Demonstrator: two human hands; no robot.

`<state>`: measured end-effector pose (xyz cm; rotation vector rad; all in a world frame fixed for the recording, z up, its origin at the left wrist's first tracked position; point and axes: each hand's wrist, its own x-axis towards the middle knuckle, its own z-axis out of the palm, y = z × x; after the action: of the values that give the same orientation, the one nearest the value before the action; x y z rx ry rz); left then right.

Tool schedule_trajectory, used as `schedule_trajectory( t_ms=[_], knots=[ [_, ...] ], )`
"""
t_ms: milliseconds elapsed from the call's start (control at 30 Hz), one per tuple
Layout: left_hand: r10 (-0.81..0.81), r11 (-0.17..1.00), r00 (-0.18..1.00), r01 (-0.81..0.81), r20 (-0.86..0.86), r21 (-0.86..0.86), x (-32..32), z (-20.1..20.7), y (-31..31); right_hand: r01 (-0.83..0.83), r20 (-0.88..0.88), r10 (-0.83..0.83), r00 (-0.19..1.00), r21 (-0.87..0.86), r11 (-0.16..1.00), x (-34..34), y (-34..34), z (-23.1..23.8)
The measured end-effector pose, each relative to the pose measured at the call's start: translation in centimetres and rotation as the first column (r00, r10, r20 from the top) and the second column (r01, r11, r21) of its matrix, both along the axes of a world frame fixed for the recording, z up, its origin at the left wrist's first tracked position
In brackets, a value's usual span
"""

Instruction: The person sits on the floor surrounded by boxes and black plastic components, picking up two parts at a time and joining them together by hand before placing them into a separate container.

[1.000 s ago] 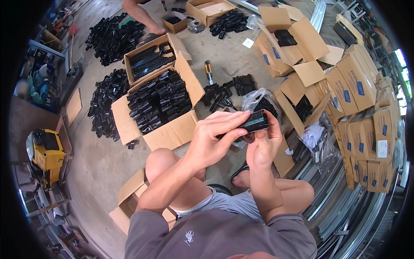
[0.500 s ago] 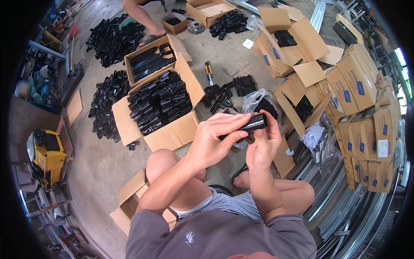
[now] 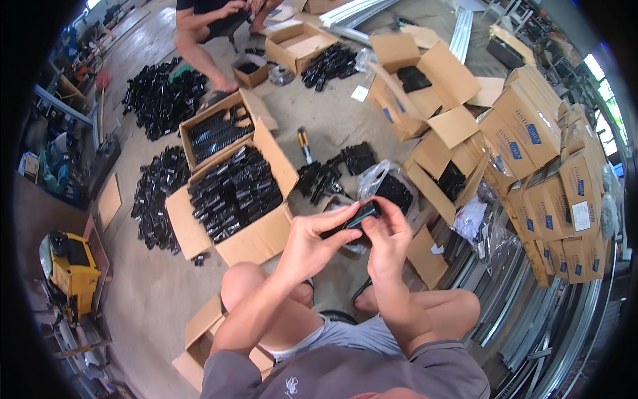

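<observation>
Between both hands I hold a glossy black, elongated plastic-looking part (image 3: 364,214) above my lap. My left hand (image 3: 312,241) pinches its left end between thumb and fingers. My right hand (image 3: 389,233) closes on its right end, with the thumb against the near side and the fingers over the top. The fingers hide much of the part. Just beyond my hands, loose black pieces (image 3: 321,179) lie on the floor beside a clear plastic bag (image 3: 392,189) of dark parts. A hammer-like tool with an orange and black handle (image 3: 304,145) lies farther off.
An open carton (image 3: 256,244) full of black parts stands at left, with black heaps (image 3: 163,193) beside it. More open cartons (image 3: 458,126) and stacked boxes (image 3: 525,126) are at right, above metal profiles (image 3: 512,332). Another person (image 3: 206,46) sits at the far left.
My view has tilted up, showing more of the other person. The black part has turned in my fingers and shows a different face. Both hands still grip it.
</observation>
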<state>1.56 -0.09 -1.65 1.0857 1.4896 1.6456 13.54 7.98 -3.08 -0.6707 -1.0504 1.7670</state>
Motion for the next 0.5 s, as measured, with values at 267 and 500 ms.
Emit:
schedule_trajectory(
  t_ms=[267, 500],
  knots=[
    [0.101, 0.987, 0.875, -0.029, 0.473, -0.156, -0.7, -0.6, -0.4, -0.066, 0.175, 0.017, 0.984, 0.277, 0.958, -1.3, 2.6, -2.0],
    [0.101, 0.994, 0.709, -0.05, 0.698, -0.093, -1.4, 0.2, 1.0, -0.467, 0.968, -0.096, 0.231, 0.197, 0.862, 1.2, 8.5, -24.5]
  ],
)
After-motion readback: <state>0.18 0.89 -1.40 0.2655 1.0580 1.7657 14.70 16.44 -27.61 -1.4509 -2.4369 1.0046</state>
